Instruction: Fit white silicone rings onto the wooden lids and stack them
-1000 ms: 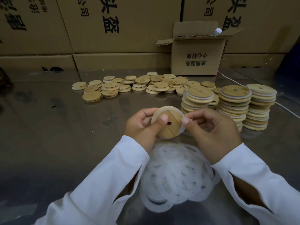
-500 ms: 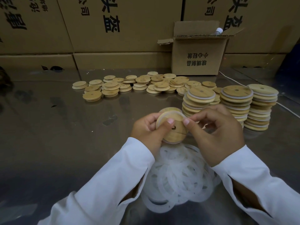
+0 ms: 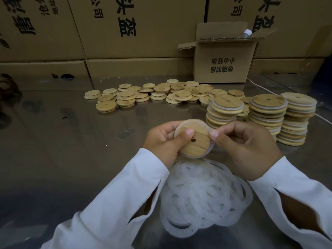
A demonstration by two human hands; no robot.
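Note:
A round wooden lid [image 3: 195, 141] with a small centre hole is held up over the table. My left hand [image 3: 161, 141] grips its left side, thumb across the face. A white silicone ring [image 3: 212, 146] runs round the lid's rim, and my right hand [image 3: 246, 148] pinches that ring at the lid's right edge. Below my hands lies a loose pile of white rings [image 3: 204, 196]. Three stacks of ringed lids [image 3: 265, 112] stand to the right. Bare lids [image 3: 158, 94] are scattered further back.
A small open cardboard box [image 3: 224, 67] with a bottle top showing stands at the back right. Large printed cartons [image 3: 125, 33] wall off the back of the metal table [image 3: 53, 150]. A white cable [image 3: 258, 87] runs along the right side.
The lid has turned in my hands and its face now tilts more toward me. My right thumb has worked along the rim, with the ring seated round more of the edge.

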